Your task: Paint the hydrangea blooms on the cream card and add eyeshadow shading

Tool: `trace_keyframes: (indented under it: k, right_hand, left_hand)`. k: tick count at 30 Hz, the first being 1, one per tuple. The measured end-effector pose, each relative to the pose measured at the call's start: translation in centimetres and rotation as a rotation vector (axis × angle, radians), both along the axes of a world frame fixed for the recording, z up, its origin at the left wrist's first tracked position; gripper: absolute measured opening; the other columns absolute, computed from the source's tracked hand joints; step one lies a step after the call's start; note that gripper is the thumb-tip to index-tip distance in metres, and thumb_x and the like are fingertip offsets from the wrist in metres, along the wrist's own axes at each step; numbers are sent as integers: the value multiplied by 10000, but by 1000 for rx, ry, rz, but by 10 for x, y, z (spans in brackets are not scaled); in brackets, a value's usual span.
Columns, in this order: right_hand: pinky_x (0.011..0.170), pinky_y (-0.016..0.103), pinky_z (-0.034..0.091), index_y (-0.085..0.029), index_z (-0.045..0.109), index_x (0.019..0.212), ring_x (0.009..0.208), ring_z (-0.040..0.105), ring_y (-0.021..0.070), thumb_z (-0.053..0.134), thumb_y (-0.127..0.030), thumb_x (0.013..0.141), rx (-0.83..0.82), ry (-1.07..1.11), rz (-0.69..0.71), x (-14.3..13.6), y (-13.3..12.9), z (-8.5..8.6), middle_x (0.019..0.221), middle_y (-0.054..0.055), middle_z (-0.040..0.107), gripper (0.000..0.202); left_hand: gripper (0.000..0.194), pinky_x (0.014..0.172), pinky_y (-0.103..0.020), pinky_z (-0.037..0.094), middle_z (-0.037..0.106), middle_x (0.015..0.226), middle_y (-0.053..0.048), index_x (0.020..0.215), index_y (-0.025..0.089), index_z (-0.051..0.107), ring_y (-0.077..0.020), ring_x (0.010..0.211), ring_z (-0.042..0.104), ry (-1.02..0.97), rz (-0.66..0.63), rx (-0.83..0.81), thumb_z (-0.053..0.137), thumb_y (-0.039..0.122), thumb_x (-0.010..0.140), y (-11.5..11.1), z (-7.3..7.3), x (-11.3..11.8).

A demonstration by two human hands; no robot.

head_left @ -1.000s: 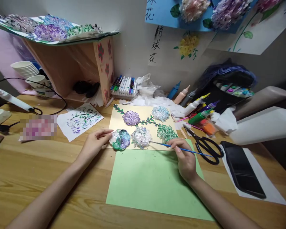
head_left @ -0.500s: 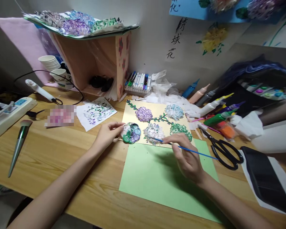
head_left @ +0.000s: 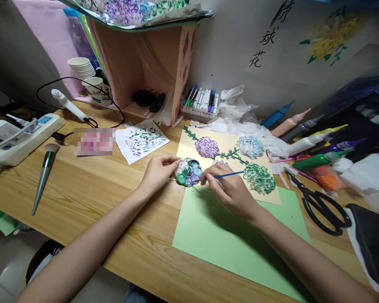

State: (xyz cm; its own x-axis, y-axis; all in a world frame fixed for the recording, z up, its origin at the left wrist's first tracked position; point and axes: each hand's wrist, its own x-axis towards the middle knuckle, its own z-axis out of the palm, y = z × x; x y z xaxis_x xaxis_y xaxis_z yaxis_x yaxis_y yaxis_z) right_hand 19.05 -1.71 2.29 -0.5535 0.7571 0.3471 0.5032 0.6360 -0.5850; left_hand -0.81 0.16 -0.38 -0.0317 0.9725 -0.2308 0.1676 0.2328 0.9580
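Observation:
My left hand pinches the left edge of a small flower-shaped paint palette smeared with green, purple and pale blue. In my right hand is a thin blue paintbrush, its tip at the palette's right wells. Under and behind the hands lies a cream sheet with textured paint blossoms: a purple one, a light blue one and a green one. My right hand mostly covers a whitish blossom. A green sheet lies in front, partly under the cream one.
On the right are black scissors, paint bottles and crumpled tissue. A marker box stands behind. To the left lie a paint-blotted paper, a large makeup-style brush and a power strip.
My right hand has moved the paintbrush left, from the whitish blossom to the palette. My left hand still holds the palette. The camera view has shifted, so the scene sits further right.

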Motion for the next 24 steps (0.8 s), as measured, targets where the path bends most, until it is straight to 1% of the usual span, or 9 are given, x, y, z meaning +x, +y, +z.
trace_keyframes:
  k: [3,5,8,11,16,18,22,24]
  right_hand:
    - [670,329,396,-189,556,835,736,490,176,351,-179,916,33,16,-12,0,1,0,760,52,579,220]
    - [674,332,396,-186,558,845,741,489,179,360,-181,912,34,-12,2,0,1,0,764,56,579,209]
    - [665,325,392,-186,549,810,725,484,174,352,-177,911,11,-26,28,0,1,-1,742,52,569,221]
    - [670,317,393,-186,548,810,736,489,171,343,-178,915,-13,10,0,1,2,1,761,51,574,230]
    - [656,308,385,-190,543,776,714,491,163,336,-188,916,-76,-1,0,1,4,4,751,43,566,250]
    - [663,308,385,-192,542,783,728,493,165,331,-190,919,-83,15,-13,1,4,4,765,45,569,251]
    - [663,311,385,-191,540,781,726,489,168,332,-190,918,-93,-11,35,0,5,3,755,43,577,249]
    - [667,310,387,-192,539,778,733,495,166,331,-190,919,-96,9,16,0,5,3,762,43,579,252]
  left_hand:
    - [337,516,-211,439,709,859,-109,936,83,707,-127,602,592,9,7,8,631,311,698,0,0,-1]
    - [332,498,-205,425,710,851,-108,925,83,710,-124,591,587,9,8,10,634,312,697,1,0,-1]
    - [338,479,-201,412,709,844,-106,939,85,708,-120,577,583,9,8,-5,635,313,700,1,1,0]
    - [351,463,-196,401,706,851,-108,965,85,701,-116,571,580,7,9,-15,629,315,710,1,1,0]
    - [358,457,-188,394,704,862,-103,962,90,703,-113,582,581,12,7,1,635,330,705,0,0,1]
    - [358,458,-187,393,704,853,-99,958,91,705,-112,584,579,16,4,3,637,332,702,0,-1,1]
    - [349,467,-190,400,703,832,-88,944,95,708,-112,583,576,5,0,11,638,331,697,0,-2,1]
    - [340,472,-192,403,703,829,-86,936,95,710,-111,584,575,6,-1,11,636,326,697,0,-1,1]
